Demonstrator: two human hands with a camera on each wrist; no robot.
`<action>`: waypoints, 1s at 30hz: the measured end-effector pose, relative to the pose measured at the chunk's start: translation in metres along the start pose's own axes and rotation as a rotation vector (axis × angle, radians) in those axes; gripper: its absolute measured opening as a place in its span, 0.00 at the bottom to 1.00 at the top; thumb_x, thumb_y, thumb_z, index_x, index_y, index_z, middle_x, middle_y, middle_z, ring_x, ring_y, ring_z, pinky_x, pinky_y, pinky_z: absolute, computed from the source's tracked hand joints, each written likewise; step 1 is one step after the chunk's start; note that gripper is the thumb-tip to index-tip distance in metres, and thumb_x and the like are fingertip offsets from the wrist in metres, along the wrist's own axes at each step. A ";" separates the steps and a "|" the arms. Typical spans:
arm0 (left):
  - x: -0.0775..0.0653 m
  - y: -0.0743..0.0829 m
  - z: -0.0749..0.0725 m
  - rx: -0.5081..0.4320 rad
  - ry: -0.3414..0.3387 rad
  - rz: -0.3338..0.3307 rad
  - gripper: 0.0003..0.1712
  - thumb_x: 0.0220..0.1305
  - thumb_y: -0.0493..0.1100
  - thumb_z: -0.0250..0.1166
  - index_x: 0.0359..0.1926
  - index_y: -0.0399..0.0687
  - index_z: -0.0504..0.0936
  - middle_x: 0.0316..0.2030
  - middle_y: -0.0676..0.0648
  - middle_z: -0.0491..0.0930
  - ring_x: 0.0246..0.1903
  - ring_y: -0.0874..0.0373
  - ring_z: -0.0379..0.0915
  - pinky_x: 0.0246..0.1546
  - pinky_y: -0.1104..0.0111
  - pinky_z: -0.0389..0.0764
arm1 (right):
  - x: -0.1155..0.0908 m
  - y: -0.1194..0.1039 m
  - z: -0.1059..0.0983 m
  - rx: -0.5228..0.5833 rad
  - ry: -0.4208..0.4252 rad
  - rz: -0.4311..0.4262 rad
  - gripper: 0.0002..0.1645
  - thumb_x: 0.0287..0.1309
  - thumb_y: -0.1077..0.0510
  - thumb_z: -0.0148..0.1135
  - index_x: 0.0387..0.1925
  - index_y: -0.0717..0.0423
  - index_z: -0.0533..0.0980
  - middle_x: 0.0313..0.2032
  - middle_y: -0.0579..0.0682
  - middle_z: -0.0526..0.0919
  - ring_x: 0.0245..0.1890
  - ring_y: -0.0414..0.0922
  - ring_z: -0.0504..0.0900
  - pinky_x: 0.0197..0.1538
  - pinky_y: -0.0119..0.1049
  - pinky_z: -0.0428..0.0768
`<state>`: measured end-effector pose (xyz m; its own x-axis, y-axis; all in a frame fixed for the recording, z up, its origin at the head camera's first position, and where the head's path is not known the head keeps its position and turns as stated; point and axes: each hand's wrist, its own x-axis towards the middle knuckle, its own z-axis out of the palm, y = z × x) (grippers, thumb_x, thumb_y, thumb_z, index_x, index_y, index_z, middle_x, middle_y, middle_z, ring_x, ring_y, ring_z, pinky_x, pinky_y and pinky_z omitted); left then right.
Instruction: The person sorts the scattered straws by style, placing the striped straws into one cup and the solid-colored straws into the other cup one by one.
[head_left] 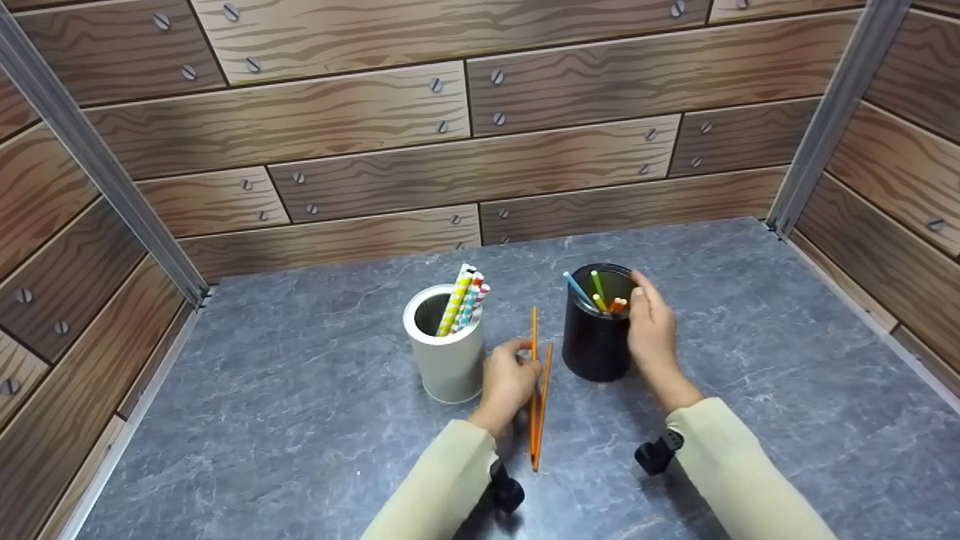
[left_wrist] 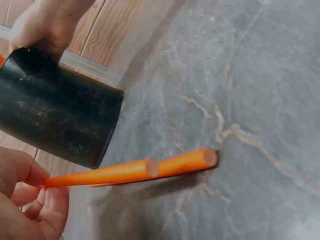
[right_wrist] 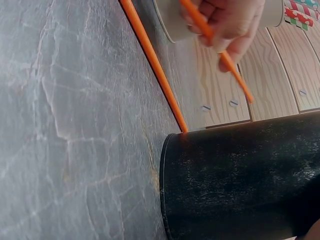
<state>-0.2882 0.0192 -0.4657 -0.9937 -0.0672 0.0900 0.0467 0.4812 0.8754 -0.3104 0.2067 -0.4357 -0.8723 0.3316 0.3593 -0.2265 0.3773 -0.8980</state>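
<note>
My left hand (head_left: 510, 381) pinches an orange drinking straw (head_left: 534, 330) between thumb and fingers, lifted off the table in the right wrist view. A second orange straw (head_left: 547, 397) lies on the tabletop beside it, running close to the base of the black cup (head_left: 592, 346). That cup stands upright with blue, green and orange straws (head_left: 598, 300) inside. My right hand (head_left: 654, 330) grips the cup's right side near the rim. Just left of my left hand stands a white cup (head_left: 448, 371), holding several patterned paper straws (head_left: 463, 304) in yellow, blue and red.
The grey marbled table (head_left: 285, 405) meets a wood-patterned back wall (head_left: 375, 180). Similar panels rise on both sides, joined by metal corner posts (head_left: 825, 120). Black wrist cameras (head_left: 506, 491) are strapped at both cream sleeves (head_left: 442, 480).
</note>
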 end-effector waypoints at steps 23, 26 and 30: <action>-0.005 0.044 -0.019 -0.303 0.263 0.295 0.17 0.50 0.30 0.61 0.44 0.40 0.79 0.24 0.49 0.79 0.23 0.66 0.73 0.25 0.75 0.75 | 0.000 0.001 0.000 -0.003 0.013 -0.026 0.24 0.67 0.61 0.38 0.61 0.67 0.66 0.61 0.62 0.68 0.64 0.54 0.63 0.66 0.45 0.60; -0.005 0.050 -0.021 -0.338 0.286 0.342 0.17 0.51 0.30 0.61 0.45 0.39 0.78 0.25 0.47 0.80 0.25 0.64 0.74 0.28 0.74 0.76 | 0.001 0.002 0.000 -0.004 0.009 -0.020 0.24 0.67 0.61 0.38 0.61 0.67 0.66 0.62 0.62 0.68 0.64 0.54 0.63 0.66 0.44 0.59; -0.006 0.057 -0.025 -0.412 0.303 0.404 0.16 0.52 0.29 0.60 0.44 0.37 0.77 0.25 0.45 0.79 0.26 0.62 0.74 0.28 0.74 0.76 | 0.001 0.002 0.000 -0.009 0.008 -0.015 0.24 0.68 0.61 0.38 0.61 0.67 0.66 0.62 0.62 0.68 0.64 0.54 0.63 0.66 0.45 0.59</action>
<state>-0.2775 0.0255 -0.4043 -0.8197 -0.2241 0.5272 0.5056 0.1497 0.8497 -0.3116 0.2075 -0.4377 -0.8652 0.3328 0.3750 -0.2356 0.3903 -0.8900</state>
